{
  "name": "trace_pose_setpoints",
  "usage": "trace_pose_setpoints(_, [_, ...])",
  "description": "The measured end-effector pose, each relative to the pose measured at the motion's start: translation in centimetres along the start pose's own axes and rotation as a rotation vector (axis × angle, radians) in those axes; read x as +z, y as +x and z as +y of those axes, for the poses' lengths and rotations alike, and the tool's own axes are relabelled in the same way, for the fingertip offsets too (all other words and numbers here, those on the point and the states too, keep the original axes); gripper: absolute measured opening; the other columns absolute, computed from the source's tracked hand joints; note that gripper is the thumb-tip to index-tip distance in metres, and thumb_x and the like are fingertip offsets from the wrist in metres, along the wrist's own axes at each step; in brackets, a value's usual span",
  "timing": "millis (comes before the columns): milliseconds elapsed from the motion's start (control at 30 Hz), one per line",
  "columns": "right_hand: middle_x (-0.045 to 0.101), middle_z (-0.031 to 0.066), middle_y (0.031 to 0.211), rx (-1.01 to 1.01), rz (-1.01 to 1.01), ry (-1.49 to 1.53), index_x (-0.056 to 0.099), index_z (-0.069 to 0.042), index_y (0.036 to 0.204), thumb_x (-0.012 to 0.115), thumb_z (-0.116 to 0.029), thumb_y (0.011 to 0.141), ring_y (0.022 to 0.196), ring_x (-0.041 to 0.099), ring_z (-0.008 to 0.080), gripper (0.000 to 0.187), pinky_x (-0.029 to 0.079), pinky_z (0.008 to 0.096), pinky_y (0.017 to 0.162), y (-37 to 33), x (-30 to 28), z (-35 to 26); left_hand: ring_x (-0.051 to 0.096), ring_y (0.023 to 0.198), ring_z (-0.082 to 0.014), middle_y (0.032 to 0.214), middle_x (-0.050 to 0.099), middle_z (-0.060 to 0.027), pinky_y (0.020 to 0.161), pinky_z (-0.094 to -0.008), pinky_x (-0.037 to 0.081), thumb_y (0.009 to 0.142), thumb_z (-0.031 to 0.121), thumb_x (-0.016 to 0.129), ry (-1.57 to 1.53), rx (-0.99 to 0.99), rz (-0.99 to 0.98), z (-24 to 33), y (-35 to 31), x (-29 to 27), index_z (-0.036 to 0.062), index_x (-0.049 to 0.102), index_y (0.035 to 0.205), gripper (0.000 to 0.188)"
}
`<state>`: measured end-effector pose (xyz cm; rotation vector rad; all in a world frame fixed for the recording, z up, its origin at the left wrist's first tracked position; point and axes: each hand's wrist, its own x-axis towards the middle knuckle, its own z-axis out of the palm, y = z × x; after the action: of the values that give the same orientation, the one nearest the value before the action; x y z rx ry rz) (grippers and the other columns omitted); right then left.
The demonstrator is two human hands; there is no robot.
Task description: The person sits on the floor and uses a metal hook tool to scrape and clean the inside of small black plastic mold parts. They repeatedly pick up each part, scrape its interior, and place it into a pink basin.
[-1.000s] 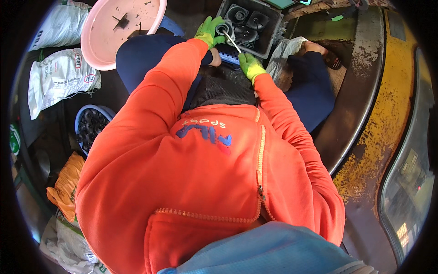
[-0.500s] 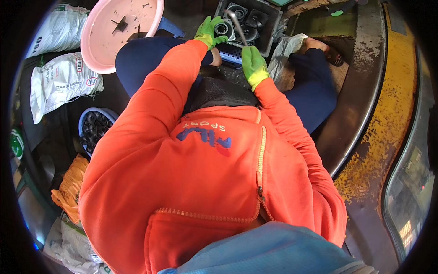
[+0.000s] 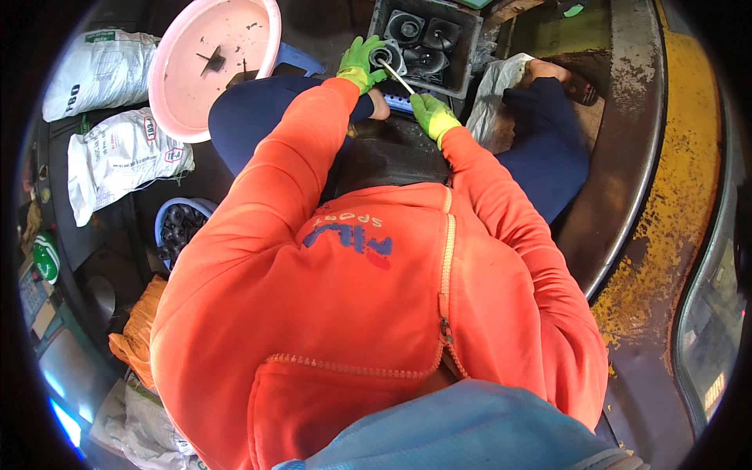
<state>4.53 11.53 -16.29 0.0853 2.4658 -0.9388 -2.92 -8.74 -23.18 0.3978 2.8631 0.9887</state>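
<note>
My left hand, in a green glove, grips a grey part with a round ring and a square flange at the near left corner of a dark rectangular bin. In my right hand, gloved the same, is a slim metal rod. The rod slants up to the left, and its far end lies at the part's ring; whether it touches is too small to tell. Several square dark parts with round centres lie in the bin. A blue perforated basket edge shows below it.
On the left stand a pink basin with dark bits inside, white printed sacks and a blue-rimmed basket of black pieces. An orange bag lies nearer. A worn yellow-and-brown metal edge curves along the right.
My right hand has lowered slightly and tipped the rod from upright to a leftward slant, bringing its end to the ring. My left hand stays on the part. The view has shifted slightly.
</note>
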Motion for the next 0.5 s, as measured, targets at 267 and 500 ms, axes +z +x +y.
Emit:
trace_pose_setpoints(267, [0.057, 0.0262, 0.114, -0.006, 0.007, -0.050, 0.054, -0.005, 0.112, 0.034, -0.044, 0.094, 0.109, 0.051, 0.0438, 0.047, 0.042, 0.0473, 0.088, -1.0, -0.3, -1.0, 0.029, 0.132, -0.0434, 0.143, 0.030, -0.0270, 0.109, -0.0470, 0.028, 0.066, 0.030, 0.080, 0.028, 0.045, 0.015, -0.4, 0.1, 0.0, 0.0176, 0.041, 0.134, 0.080])
trace_pose_setpoints(500, [0.056, 0.0281, 0.114, -0.033, -0.154, -0.079, 0.057, 0.000, 0.109, 0.028, -0.045, 0.094, 0.108, 0.052, 0.0443, 0.056, 0.040, 0.0472, 0.091, 0.4, 0.1, 0.2, 0.028, 0.133, -0.0415, 0.143, 0.039, -0.0111, 0.109, -0.0437, 0.029, 0.064, 0.026, 0.081, 0.026, 0.013, 0.042, -1.1, 0.2, 0.6, 0.0150, 0.045, 0.132, 0.077])
